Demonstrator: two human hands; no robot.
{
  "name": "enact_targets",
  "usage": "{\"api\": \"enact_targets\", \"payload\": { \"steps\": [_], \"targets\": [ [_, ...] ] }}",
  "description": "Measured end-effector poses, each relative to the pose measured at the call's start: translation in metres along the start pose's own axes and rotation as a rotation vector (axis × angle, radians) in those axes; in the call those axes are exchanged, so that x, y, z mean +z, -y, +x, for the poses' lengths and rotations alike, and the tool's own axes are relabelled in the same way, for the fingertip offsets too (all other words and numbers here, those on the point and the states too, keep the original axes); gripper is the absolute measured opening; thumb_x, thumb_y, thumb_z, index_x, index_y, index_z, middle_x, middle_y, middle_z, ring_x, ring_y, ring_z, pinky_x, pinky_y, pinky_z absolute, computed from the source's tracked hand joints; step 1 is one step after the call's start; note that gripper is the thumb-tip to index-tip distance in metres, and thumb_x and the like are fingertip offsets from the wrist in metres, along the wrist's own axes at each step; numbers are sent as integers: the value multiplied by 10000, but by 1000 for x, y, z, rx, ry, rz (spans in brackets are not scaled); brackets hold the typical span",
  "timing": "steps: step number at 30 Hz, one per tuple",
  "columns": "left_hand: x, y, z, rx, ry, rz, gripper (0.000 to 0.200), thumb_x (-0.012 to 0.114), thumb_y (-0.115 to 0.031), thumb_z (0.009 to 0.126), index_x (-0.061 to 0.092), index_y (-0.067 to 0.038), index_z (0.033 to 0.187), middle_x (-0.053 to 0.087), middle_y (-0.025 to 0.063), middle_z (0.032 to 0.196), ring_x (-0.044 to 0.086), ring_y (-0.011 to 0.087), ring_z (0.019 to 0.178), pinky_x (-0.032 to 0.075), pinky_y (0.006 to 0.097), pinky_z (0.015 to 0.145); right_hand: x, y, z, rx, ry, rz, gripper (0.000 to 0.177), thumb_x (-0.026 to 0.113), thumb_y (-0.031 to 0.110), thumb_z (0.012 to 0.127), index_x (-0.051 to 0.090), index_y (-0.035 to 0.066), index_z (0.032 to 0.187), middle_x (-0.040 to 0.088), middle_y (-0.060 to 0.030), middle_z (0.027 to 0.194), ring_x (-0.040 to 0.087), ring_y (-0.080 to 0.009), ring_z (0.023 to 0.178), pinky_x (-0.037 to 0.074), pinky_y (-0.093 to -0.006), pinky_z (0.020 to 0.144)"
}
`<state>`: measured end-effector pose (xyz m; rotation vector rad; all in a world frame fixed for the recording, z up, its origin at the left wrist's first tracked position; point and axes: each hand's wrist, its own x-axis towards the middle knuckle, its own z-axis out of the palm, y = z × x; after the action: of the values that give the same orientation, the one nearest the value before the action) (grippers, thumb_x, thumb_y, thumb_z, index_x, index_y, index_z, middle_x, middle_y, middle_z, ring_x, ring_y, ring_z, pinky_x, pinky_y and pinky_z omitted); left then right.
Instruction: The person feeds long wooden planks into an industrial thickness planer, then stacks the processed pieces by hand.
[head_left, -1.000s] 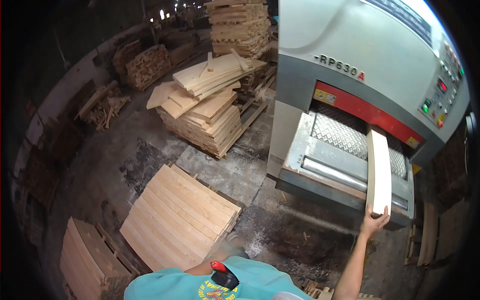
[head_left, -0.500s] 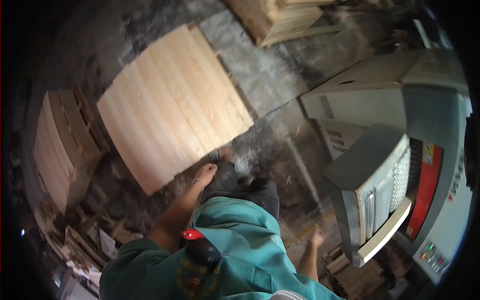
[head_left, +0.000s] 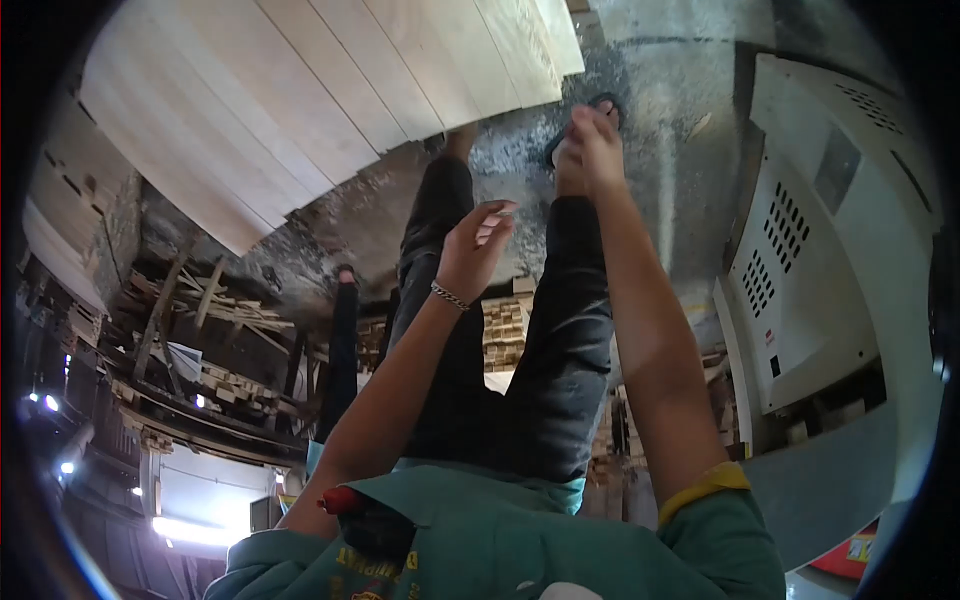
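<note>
My left hand [head_left: 478, 245], with a chain bracelet on the wrist, hangs in front of my dark trousers. Its fingers are loosely curled with gaps between them, and nothing shows in them. Further out, my right hand [head_left: 592, 150] is held over my right foot; motion blurs its fingers, and no object can be made out in it. The nearest thing to both hands is a broad layer of pale wooden boards [head_left: 330, 90], laid side by side at the upper left. Neither hand touches the boards.
A white machine cabinet with vent slots [head_left: 810, 240] stands at the right. Loose wood strips [head_left: 230, 310] lie at the left, near another person's dark trouser leg [head_left: 343, 345]. Stacked wood pieces [head_left: 505, 335] show between my legs. Another board stack [head_left: 65, 245] is at the far left.
The view has swung so that the boards sit higher and closer. Both hands have come up in front of my legs, the right one reaching further forward.
</note>
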<state>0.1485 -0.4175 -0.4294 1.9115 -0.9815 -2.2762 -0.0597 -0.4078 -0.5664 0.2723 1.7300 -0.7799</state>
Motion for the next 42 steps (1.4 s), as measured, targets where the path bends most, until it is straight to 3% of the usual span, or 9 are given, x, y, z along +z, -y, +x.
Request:
{"api": "enact_targets", "payload": {
  "steps": [2,5,8,13,20,21,27,31,42],
  "targets": [
    [18,9,9,-44,54,-51,284,586,-153,961,607,-30,1217,663,60,1046,632,123,972,482,263,879,20,5,30,-401,-108,-413,472,590,395,945,622,17,1226,645,-115,1190,569,-249,1174,416,-356,1005],
    [29,26,18,-122,132,-45,302,564,-168,972,599,-27,1237,656,76,1047,634,138,989,492,286,912,48,39,31,-370,-86,-322,612,533,524,941,594,23,1288,675,-159,1112,619,-298,1042,452,-379,922],
    [29,26,24,-166,125,-107,321,543,-210,992,590,-28,1251,656,94,1060,637,160,1019,496,310,940,61,45,32,-277,22,-449,670,444,580,960,584,23,1305,636,-188,1227,588,-305,1149,423,-377,977],
    [29,28,31,-200,163,-176,367,518,-288,1012,580,-30,1267,652,126,1109,639,200,1047,502,340,945,65,20,45,-417,-39,-416,656,435,558,967,607,-2,1263,665,-174,1105,623,-280,1014,440,-378,921],
    [22,24,36,-226,132,-182,392,501,-370,1008,581,-103,1284,670,99,1079,642,183,1035,492,318,885,71,51,68,204,31,4,479,526,398,969,609,5,1228,679,-99,1092,632,-223,982,481,-336,827],
    [22,23,38,-228,150,-195,407,486,-402,1006,585,-119,1281,673,88,1088,643,180,1036,482,328,873,74,58,67,203,116,76,418,520,328,981,603,26,1258,674,-101,1146,645,-198,1003,501,-339,810],
    [22,22,44,-355,138,-189,444,480,-451,995,589,-124,1276,679,91,1106,645,189,1037,481,353,867,75,46,100,344,305,152,432,529,316,987,588,19,1294,666,-108,1190,672,-185,981,532,-318,820],
    [21,20,43,-377,128,-158,508,485,-508,977,581,-119,1291,683,88,1106,644,180,1036,481,355,876,72,22,122,115,314,216,430,581,301,971,611,-27,1248,685,-129,1124,679,-190,926,546,-331,769],
    [22,27,38,-364,156,-213,465,486,-477,993,594,-117,1267,672,74,1097,638,178,1042,462,346,890,48,69,83,158,201,79,479,634,367,937,623,-14,1227,694,-83,1063,673,-155,850,544,-316,727]
  ]
}}
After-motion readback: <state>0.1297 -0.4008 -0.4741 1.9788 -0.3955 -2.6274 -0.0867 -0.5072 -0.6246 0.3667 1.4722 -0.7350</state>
